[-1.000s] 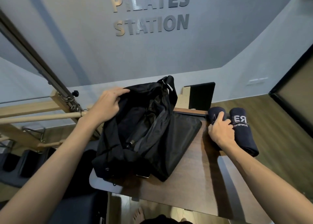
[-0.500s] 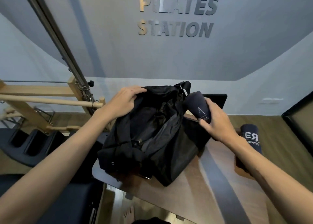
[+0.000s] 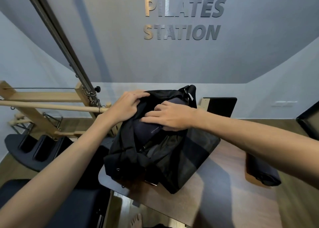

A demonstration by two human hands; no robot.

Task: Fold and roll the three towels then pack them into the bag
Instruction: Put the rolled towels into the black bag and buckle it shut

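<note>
A black duffel bag [image 3: 181, 160] lies open on the wooden table [image 3: 215, 202]. My left hand [image 3: 126, 107] grips the bag's far left rim and holds the opening apart. A rolled navy towel [image 3: 146, 129] sits in the mouth of the bag, and my right hand [image 3: 170, 118] lies over it with its fingers curled round the roll. Another rolled navy towel [image 3: 262, 170] lies at the table's right edge, partly hidden under my right forearm. A third towel is not in sight.
A wooden pilates frame with a bar [image 3: 51, 107] and springs stands to the left. Dark padded blocks [image 3: 38, 150] lie on the floor below it. A black panel [image 3: 221, 107] stands behind the bag against the wall. A bare foot [image 3: 136, 221] shows below the table.
My right hand lifted one rolled towel off the table's right side and carried it left into the bag's opening. My left hand stayed on the bag's rim.
</note>
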